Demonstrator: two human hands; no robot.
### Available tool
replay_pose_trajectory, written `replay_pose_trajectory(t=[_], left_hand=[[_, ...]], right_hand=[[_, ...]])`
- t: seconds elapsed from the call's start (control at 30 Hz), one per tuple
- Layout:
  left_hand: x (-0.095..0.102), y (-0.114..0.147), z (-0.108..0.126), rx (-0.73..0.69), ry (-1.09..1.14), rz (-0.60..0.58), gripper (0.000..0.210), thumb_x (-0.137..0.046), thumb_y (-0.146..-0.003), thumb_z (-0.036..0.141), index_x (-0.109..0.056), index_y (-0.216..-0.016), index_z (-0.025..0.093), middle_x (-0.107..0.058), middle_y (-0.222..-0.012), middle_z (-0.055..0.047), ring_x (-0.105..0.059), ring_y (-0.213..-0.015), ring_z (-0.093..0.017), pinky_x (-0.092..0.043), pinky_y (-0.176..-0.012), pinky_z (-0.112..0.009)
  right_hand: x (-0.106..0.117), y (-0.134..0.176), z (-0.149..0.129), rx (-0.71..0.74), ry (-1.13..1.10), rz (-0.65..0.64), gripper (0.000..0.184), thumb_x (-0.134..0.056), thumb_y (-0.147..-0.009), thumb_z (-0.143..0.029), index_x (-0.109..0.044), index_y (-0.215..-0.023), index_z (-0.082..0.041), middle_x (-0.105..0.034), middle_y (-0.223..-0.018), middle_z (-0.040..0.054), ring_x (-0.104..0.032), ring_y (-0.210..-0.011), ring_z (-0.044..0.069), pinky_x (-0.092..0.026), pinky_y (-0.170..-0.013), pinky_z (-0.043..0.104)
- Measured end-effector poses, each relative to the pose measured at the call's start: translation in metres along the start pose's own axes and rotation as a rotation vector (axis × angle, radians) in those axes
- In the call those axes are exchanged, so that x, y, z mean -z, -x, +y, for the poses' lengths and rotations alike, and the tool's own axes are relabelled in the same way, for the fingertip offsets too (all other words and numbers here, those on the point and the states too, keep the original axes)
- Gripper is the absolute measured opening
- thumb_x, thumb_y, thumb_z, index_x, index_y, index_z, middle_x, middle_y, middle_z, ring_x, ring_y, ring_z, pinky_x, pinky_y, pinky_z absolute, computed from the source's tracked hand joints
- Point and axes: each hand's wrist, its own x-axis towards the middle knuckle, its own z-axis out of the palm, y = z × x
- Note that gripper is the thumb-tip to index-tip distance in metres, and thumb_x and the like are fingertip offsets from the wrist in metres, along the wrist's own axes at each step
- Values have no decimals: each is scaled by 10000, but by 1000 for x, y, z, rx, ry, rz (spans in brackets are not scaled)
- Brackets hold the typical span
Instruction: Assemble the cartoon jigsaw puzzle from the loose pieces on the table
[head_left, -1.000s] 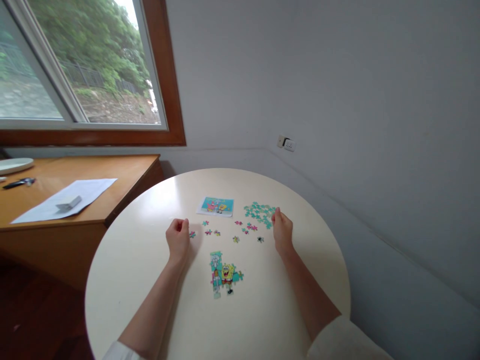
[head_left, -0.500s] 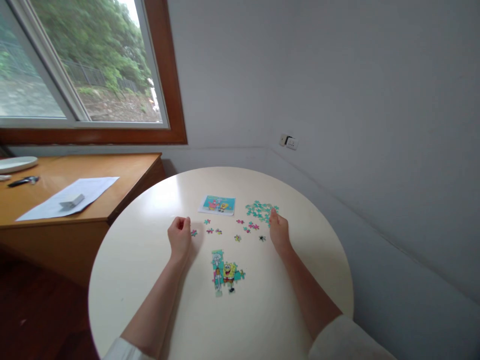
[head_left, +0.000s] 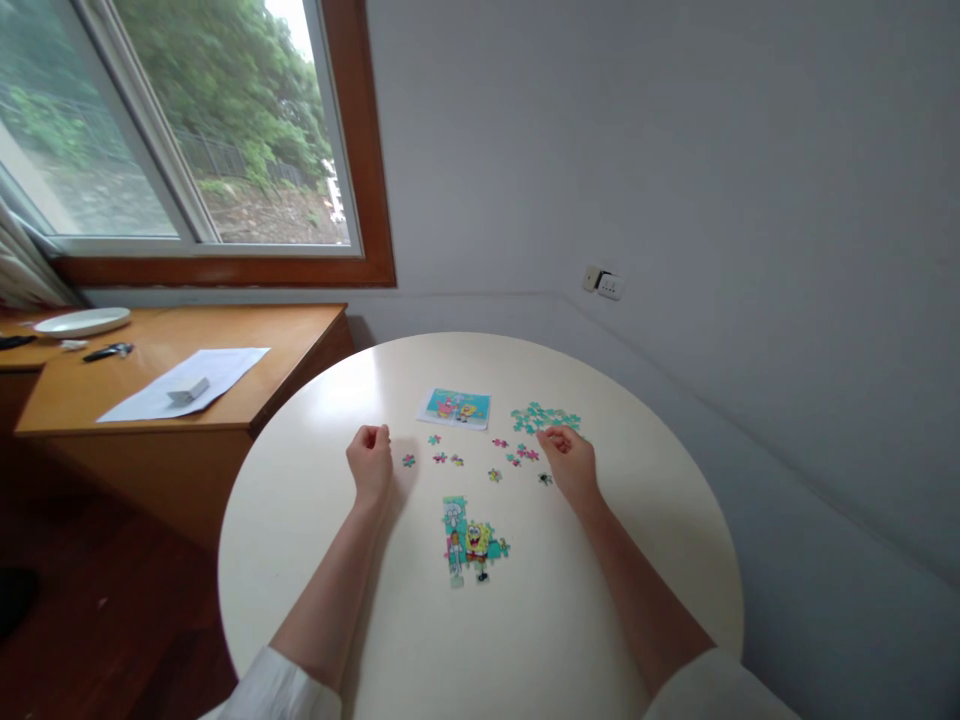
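The right hand (head_left: 571, 463) is loosening beside the teal pieces (head_left: 541, 416), the left hand (head_left: 370, 465) staying curled; any grip is staying unclear; the joined puzzle (head_left: 475, 541) isn't growing.

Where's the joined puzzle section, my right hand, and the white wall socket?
Joined puzzle section (head_left: 477, 541), head view: on the yellow figure's body.
Right hand (head_left: 573, 464), head view: on the middle of the hand.
White wall socket (head_left: 611, 287), head view: on its front plate.

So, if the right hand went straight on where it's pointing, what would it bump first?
Probably the pile of teal puzzle pieces, just ahead of the right hand. I can't tell how high the hand is, so it might pass over them.
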Motion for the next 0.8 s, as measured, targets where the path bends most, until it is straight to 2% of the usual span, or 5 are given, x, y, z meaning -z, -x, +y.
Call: replay_pose_trajectory(t=[0.2,0.43,0.63,0.8], left_hand=[[5,-6,2,67,63,70,202,-509,-649,294,-442,-512,163,-446,-463,44,-409,-461,-89,-339,-489,-229],[11,-14,3,164,177,156,171,-518,-608,282,-455,-513,155,-431,-462,52,-398,-455,-80,-342,-487,-228],[13,-19,3,227,267,207,144,-525,-569,259,-457,-504,149,-418,-447,59,-381,-433,-68,-327,-460,-210],[12,-19,2,230,271,203,147,-525,-563,261,-449,-503,152,-415,-448,59,-381,-433,-67,-331,-450,-208]], right_hand=[[1,2,1,51,71,-78,275,-516,-710,-446,-458,-646,-185,-369,-448,-66,-315,-388,74,-236,-375,210],[3,2,1,108,151,-89,238,-448,-750,-423,-410,-666,-204,-371,-468,-67,-343,-407,86,-280,-412,218],[1,2,2,125,125,-110,205,-457,-743,-388,-383,-660,-215,-368,-479,-72,-344,-416,87,-290,-418,215],[-3,6,-2,93,97,-109,218,-513,-712,-379,-406,-623,-210,-404,-457,-69,-368,-398,85,-293,-405,212]])
